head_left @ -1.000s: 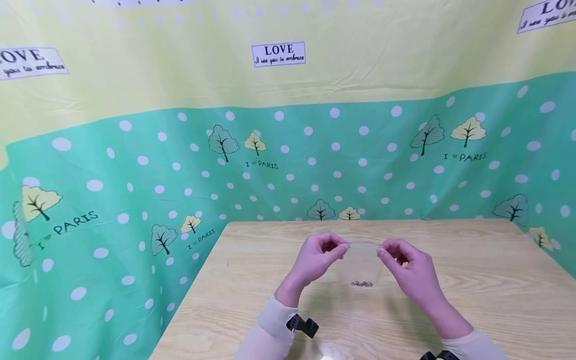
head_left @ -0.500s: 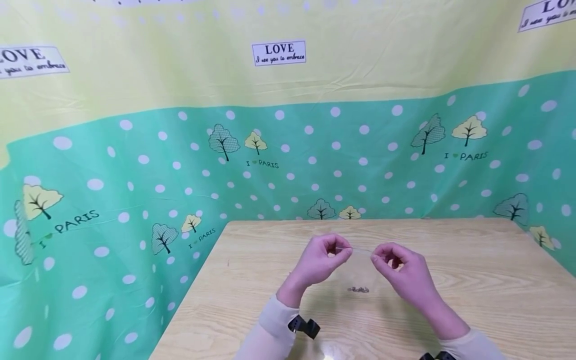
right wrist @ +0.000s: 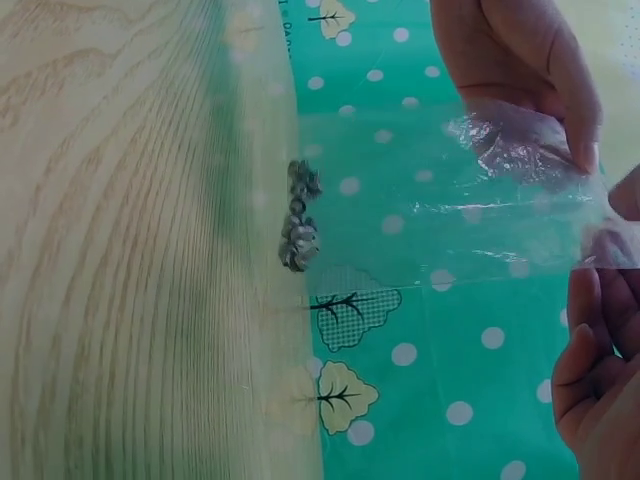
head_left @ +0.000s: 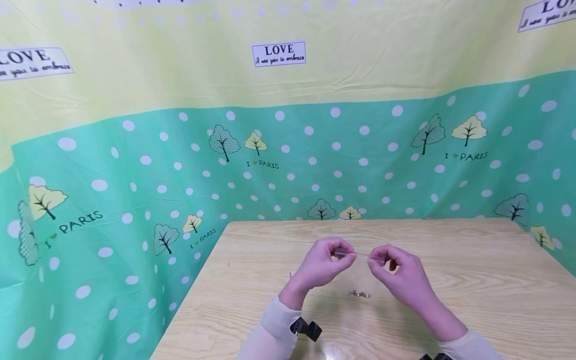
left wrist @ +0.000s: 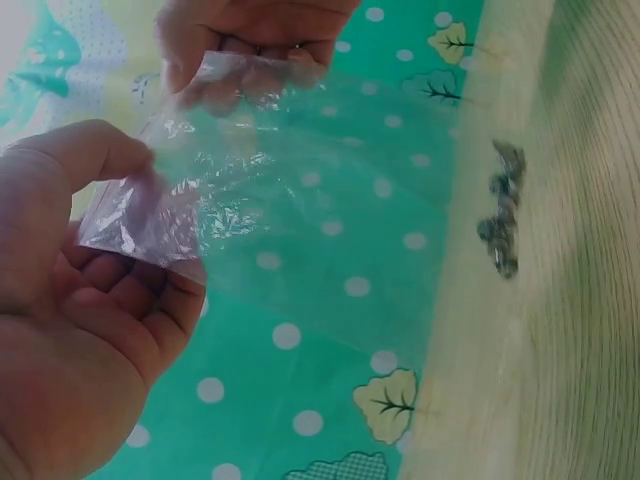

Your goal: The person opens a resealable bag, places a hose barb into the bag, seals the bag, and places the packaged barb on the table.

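Observation:
A clear plastic bag (left wrist: pixel 290 190) hangs by its top edge between my two hands. Small shiny metal pieces (head_left: pixel 359 294) lie in a row along its bottom; their exact kind is too small to make out. My left hand (head_left: pixel 323 264) pinches one side of the bag's top between thumb and fingers. On the other side my right hand (head_left: pixel 400 272) pinches the same edge, fingertips a short way from the left ones. Creased, glossy film shows between the fingers in both wrist views, and the metal pieces (right wrist: pixel 300 215) sit at the far end of the bag.
A wood-grain table (head_left: pixel 252 310) lies under the hands. One tiny thin object (head_left: pixel 229 263) is on its left part, another (head_left: pixel 290 274) beside the left wrist. A green and yellow printed curtain (head_left: pixel 288 175) stands behind and to the left.
Both hands have drawn a little closer together and sunk slightly. The bag's top edge shows a shorter stretch between them, and the metal pieces hang a bit lower in the head view.

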Demonstrator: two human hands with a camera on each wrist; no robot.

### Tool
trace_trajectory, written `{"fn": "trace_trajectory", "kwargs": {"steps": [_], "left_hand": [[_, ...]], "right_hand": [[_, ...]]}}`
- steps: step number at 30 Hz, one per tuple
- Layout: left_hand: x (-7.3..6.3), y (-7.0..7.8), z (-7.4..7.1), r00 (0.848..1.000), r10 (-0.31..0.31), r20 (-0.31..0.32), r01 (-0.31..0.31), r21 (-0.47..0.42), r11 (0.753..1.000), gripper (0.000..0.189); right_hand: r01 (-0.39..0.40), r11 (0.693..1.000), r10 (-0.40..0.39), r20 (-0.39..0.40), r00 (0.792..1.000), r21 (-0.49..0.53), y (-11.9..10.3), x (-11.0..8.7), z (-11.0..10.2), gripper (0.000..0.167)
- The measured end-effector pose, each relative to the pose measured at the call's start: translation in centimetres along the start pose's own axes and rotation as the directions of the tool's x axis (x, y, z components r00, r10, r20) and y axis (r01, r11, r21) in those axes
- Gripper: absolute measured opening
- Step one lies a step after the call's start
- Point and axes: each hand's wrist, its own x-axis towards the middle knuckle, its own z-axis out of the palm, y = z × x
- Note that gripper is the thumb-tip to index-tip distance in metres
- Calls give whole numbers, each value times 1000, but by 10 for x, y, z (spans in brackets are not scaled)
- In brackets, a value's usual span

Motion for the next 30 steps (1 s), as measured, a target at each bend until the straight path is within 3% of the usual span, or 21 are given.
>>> {"fn": "trace_trajectory", "kwargs": {"steps": [10, 21, 30], "left_hand": [[-1, 0, 3, 996, 31, 81, -30, -13, 999, 8], [-1, 1, 4, 992, 33, 119, -37, 32, 999, 4], [0, -6, -6, 995, 15, 103, -18, 30, 999, 6]], "right_hand": [[54, 998, -54, 17, 998, -40, -1, -4, 2, 20], [132, 991, -131, 29, 991, -33, -2, -4, 6, 33], [85, 993, -79, 82, 993, -81, -4, -1, -2, 17]]}}
